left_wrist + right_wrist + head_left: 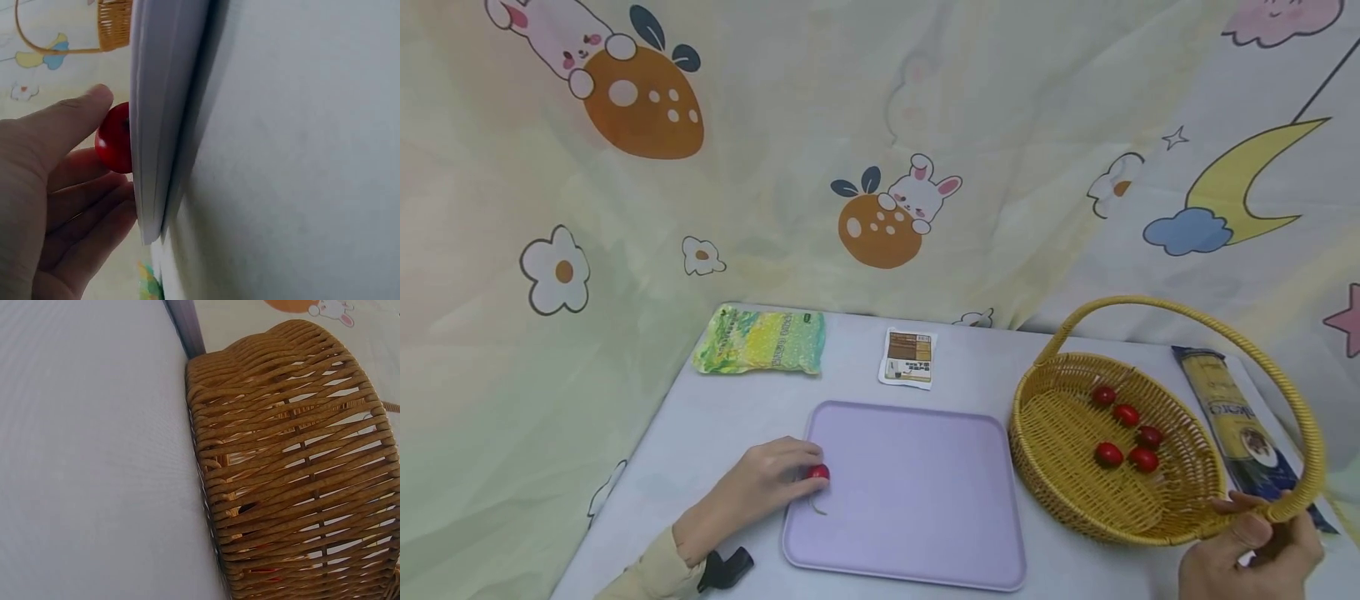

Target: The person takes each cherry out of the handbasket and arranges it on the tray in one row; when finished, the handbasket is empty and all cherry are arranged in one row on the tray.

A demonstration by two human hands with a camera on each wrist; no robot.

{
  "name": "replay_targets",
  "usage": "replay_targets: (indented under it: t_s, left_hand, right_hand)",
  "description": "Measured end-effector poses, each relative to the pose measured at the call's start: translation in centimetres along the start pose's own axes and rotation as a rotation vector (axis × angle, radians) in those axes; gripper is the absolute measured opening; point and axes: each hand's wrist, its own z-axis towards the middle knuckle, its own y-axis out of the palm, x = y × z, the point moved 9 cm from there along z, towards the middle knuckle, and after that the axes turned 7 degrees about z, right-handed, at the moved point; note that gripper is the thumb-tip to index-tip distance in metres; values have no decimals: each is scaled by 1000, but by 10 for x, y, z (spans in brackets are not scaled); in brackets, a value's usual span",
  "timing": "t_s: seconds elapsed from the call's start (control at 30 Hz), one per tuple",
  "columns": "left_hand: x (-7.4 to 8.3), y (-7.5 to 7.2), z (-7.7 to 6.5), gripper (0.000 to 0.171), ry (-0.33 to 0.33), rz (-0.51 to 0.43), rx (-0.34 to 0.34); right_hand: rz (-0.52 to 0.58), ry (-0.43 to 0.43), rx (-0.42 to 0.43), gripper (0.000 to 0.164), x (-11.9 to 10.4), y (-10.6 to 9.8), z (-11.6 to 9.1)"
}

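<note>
My left hand (767, 479) pinches a red cherry (818, 472) between thumb and fingers at the left side of the lilac tray (910, 500). A thin green stem (817, 505) trails below the fruit. In the left wrist view the cherry (114, 140) sits against the tray's face, with the thumb on one side and fingers behind. My right hand (1247, 554) grips the yellow wicker basket (1037, 471) where its handle (1311, 433) meets the rim. Several red cherries (1126, 415) lie inside. The right wrist view shows the woven basket wall (294, 456); that hand is out of it.
A green and yellow packet (763, 340) lies at the back left of the white table (737, 417). A small white and brown sachet (907, 358) lies behind the tray. Right of the basket is a long yellow and blue packet (1232, 408). A printed curtain (775, 208) hangs behind.
</note>
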Motion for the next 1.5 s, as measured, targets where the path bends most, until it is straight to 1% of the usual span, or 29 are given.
replay_targets:
  t_s: [0.13, 0.2, 0.27, 0.33, 0.4, 0.47, 0.6, 0.7, 0.77, 0.9, 1.03, 1.1, 1.17, 1.27, 1.4, 1.5]
  left_hand:
    - [6, -9, 9, 35, 35, 42, 15]
    - [9, -14, 17, 37, 38, 48, 8]
    - [13, -17, 29, 39, 21, 24, -26]
    - [19, -15, 45, 43, -7, -25, -90]
    - [28, -10, 64, 45, -22, -86, -153]
    - [39, -1, 85, 46, -12, -146, -205]
    - [62, 23, 129, 44, 57, -235, -271]
    - [74, 45, 159, 43, 69, -303, -322]
    - [80, 62, 175, 43, 53, -348, -362]
    - [90, 101, 203, 42, 9, -418, -437]
    - [106, 140, 232, 40, -31, -525, -484]
    - [113, 157, 246, 39, -67, -579, -499]
    - [119, 172, 260, 38, -98, -600, -502]
    - [128, 192, 279, 37, -139, -591, -507]
    - [145, 221, 302, 39, -152, -566, -529]
    - [158, 239, 316, 38, -156, -569, -526]
  right_hand:
    - [-4, 8, 2, 42, 0, 0, -1]
    - [2, -2, 2, 42, -1, 0, -1]
    - [13, -16, 3, 42, -2, 0, -1]
    - [25, -38, 3, 41, -4, 0, -1]
    - [32, -60, 4, 41, -5, 0, -1]
    - [34, -69, 8, 41, -5, -1, -1]
    - [63, -77, 11, 40, -3, 1, 1]
    - [102, -94, 13, 40, -2, 3, 2]
    - [126, -119, 17, 39, -2, 3, 2]
    - [142, -170, 22, 39, -5, 2, 2]
    - [154, -194, 36, 39, -7, 0, 2]
    - [170, -206, 38, 39, -7, 1, 2]
    - [191, -225, 31, 39, -8, 3, 1]
    - [214, -250, 17, 39, -10, 6, 0]
    - [198, -247, 34, 39, -11, 2, -2]
    - [169, -217, 51, 39, -10, -3, 0]
